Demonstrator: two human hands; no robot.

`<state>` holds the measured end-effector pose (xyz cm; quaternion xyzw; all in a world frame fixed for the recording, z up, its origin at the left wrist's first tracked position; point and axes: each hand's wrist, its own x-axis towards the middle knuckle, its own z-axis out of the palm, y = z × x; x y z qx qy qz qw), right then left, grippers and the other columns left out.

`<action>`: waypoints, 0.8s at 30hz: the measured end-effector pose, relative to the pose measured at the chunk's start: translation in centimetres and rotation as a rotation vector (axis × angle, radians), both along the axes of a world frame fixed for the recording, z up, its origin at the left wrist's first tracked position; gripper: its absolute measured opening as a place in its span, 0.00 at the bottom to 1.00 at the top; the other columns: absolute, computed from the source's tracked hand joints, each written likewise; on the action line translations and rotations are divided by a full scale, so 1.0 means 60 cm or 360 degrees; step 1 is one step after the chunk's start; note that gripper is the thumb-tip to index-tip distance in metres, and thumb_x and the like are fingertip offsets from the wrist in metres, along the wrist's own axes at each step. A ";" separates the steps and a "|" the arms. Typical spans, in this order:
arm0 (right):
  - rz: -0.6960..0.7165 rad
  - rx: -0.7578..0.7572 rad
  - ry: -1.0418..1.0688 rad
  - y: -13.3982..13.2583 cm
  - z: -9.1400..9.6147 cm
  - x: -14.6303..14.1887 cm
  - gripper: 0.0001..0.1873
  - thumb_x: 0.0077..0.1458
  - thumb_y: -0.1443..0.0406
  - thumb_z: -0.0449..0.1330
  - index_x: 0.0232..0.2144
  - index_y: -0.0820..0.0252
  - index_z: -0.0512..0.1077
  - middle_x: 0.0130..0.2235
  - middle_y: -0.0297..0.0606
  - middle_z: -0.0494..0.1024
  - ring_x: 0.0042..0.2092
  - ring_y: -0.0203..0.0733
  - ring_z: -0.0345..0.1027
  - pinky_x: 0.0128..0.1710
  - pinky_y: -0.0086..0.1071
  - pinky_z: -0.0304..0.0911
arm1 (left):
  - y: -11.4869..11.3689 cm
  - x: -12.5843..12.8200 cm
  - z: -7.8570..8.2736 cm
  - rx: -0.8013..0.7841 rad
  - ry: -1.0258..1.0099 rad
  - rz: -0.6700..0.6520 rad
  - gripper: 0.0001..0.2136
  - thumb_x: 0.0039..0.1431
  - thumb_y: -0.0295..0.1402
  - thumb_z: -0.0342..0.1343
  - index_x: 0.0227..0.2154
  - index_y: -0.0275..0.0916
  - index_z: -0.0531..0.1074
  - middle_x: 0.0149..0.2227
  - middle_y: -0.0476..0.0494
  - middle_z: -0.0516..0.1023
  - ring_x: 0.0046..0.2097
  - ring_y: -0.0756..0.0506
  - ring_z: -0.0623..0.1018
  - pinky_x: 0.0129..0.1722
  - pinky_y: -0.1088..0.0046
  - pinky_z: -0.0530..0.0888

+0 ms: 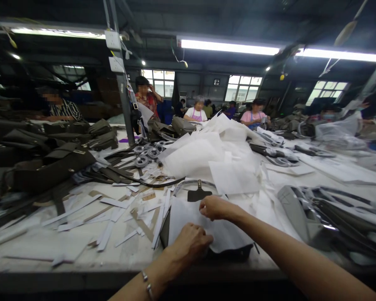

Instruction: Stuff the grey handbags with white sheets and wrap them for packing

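A dark olive handbag (pixel 230 254) lies at the table's front edge, mostly covered by a thin white paper sheet (pixel 230 234). My left hand (pixel 191 241) is closed over the near left part of the sheet, with its fingertips partly hidden. Farther back, my right hand (pixel 217 207) pinches the paper near its upper edge. Just beyond my right hand is the bag's dark flap with a metal clasp (pixel 199 184), and a wrapped handle (pixel 181 184) arches around it.
Behind the bag rises a heap of white paper sheets (pixel 207 150). Paper and dark strips (pixel 113 213) litter the left side. Dark bags (pixel 50 167) pile up at far left; more bags (pixel 347 217) lie at right. A metal post (pixel 125 96) stands at the table. Several people work beyond.
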<state>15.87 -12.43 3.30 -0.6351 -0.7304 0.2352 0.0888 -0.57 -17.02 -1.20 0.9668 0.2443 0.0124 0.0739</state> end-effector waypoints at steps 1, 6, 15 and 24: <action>-0.0012 0.0073 -0.0025 0.009 0.004 -0.005 0.08 0.48 0.70 0.60 0.29 0.57 0.80 0.26 0.37 0.80 0.31 0.42 0.74 0.33 0.31 0.61 | 0.003 -0.002 0.005 -0.0008 0.0018 0.0009 0.07 0.61 0.26 0.52 0.38 0.40 0.73 0.36 0.41 0.80 0.38 0.41 0.81 0.38 0.67 0.74; -0.0076 0.0365 -0.0109 -0.010 -0.040 -0.013 0.09 0.56 0.70 0.57 0.33 0.60 0.78 0.37 0.42 0.80 0.43 0.45 0.71 0.42 0.33 0.60 | 0.044 0.003 0.036 -0.0068 0.0011 0.0160 0.08 0.59 0.31 0.54 0.39 0.44 0.74 0.34 0.45 0.81 0.37 0.41 0.81 0.35 0.71 0.74; -0.0140 0.0570 -0.0124 -0.027 -0.105 0.011 0.15 0.61 0.73 0.50 0.32 0.60 0.76 0.37 0.40 0.78 0.43 0.43 0.68 0.45 0.32 0.59 | 0.066 0.057 -0.003 0.0044 -0.0118 0.0655 0.14 0.64 0.22 0.43 0.48 0.35 0.70 0.43 0.37 0.78 0.46 0.40 0.78 0.45 0.62 0.73; -0.0262 0.0543 -0.0232 -0.013 -0.118 0.014 0.14 0.66 0.66 0.49 0.34 0.58 0.74 0.38 0.40 0.78 0.43 0.44 0.70 0.44 0.33 0.58 | 0.073 0.040 -0.037 0.0108 -0.0258 0.0772 0.09 0.66 0.33 0.50 0.45 0.39 0.72 0.47 0.40 0.74 0.52 0.40 0.72 0.59 0.51 0.62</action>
